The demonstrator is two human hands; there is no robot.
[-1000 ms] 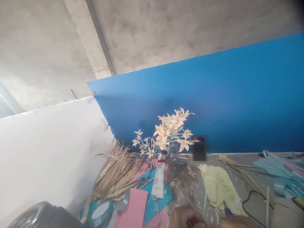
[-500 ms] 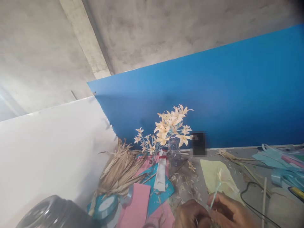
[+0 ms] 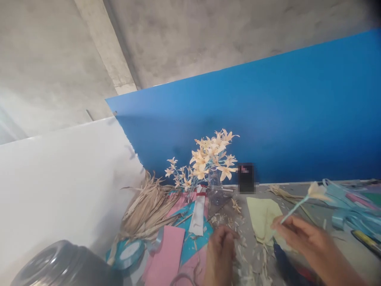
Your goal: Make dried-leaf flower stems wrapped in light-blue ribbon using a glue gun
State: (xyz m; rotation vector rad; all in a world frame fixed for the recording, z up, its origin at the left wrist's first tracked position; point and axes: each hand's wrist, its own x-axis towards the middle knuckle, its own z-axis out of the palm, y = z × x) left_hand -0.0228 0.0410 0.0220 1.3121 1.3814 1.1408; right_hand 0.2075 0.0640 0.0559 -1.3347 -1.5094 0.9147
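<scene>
My right hand pinches the pale blue stem of an artificial flower, whose cream petals point up and to the right above the table. My left hand is closed, fingers curled in, over the scraps left of the yellow-green sheet; whatever its fingers may hold is hidden. Under my right hand lies a dark-handled tool with a bit of red, partly covered by the forearm. At the back, more cream flowers stand in a clear bottle.
Dried husk strips heap at the left, near a blue ribbon roll and pink sheet. A grey rounded container fills the lower left. Blue ribbon coils and a yellow cutter lie at right. A blue wall stands behind.
My hands were close together around the stem and have parted. The right hand has lifted the flower up and to the right; the left has shifted left. The dark-handled tool has come into view.
</scene>
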